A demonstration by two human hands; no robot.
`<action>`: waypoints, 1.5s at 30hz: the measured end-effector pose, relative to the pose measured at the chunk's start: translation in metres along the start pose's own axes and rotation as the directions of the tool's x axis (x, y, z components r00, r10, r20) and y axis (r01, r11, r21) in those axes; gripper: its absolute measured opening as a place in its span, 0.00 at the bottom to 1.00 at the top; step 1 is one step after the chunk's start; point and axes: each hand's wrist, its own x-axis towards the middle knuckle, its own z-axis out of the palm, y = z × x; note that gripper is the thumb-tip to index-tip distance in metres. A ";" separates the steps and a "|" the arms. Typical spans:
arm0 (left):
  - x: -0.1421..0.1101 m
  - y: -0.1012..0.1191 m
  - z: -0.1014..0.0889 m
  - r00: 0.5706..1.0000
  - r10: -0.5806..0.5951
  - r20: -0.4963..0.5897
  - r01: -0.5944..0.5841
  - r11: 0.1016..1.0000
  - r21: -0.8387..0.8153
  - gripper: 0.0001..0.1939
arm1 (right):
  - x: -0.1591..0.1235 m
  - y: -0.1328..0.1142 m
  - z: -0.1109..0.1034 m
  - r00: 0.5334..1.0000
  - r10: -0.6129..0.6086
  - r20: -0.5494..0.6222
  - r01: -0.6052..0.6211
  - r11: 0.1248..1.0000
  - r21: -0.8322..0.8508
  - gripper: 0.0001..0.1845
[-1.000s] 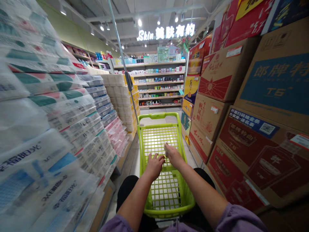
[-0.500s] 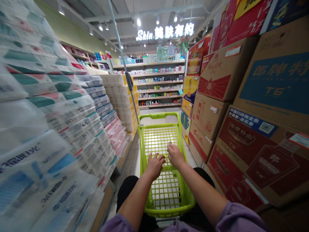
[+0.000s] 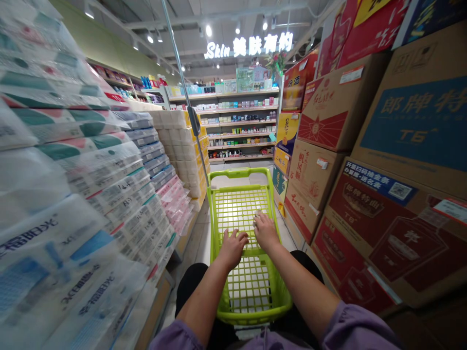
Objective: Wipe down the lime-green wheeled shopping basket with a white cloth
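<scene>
on one lime-green shopping cart (image 3: 241, 173), left hand (image 3: 233, 249) and right hand (image 3: 265, 232), both open, just apart

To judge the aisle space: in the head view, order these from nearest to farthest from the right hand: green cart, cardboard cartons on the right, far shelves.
Right hand:
1. Green cart: directly under the hand.
2. Cardboard cartons: stacked on the right.
3. Far shelves: straight ahead.
</scene>
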 end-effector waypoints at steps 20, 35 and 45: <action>0.000 -0.002 0.000 1.000 0.013 0.008 -0.013 1.000 0.002 0.18 | -0.003 -0.010 -0.010 0.997 0.019 0.079 -0.016 0.999 -0.039 0.32; 0.001 -0.003 0.004 1.000 0.002 0.028 -0.002 1.000 -0.004 0.23 | -0.001 -0.011 -0.010 0.983 -0.086 0.161 0.069 0.992 0.110 0.33; 0.000 -0.005 0.007 1.000 0.010 -0.001 -0.010 1.000 0.004 0.19 | -0.004 -0.011 -0.006 0.976 -0.072 0.206 0.068 0.997 0.025 0.29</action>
